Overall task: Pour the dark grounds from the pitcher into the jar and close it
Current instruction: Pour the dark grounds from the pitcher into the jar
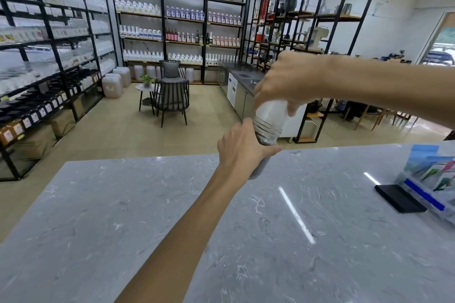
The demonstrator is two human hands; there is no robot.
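Note:
A clear jar (268,128) with dark grounds in its lower part stands tilted near the far edge of the grey marble counter (172,204). My left hand (240,149) is wrapped around the jar's body and hides most of it. A white lid (270,109) sits on the jar's mouth, and the threaded neck shows just below it. My right hand (288,79) grips the lid from above, fingers curled over its rim. No pitcher is in view.
A flat black pad (398,198) lies at the counter's right side, beside a clear box (429,179) with blue trim holding packets. Beyond the counter are a floor, chairs (171,98) and shelves of bottles.

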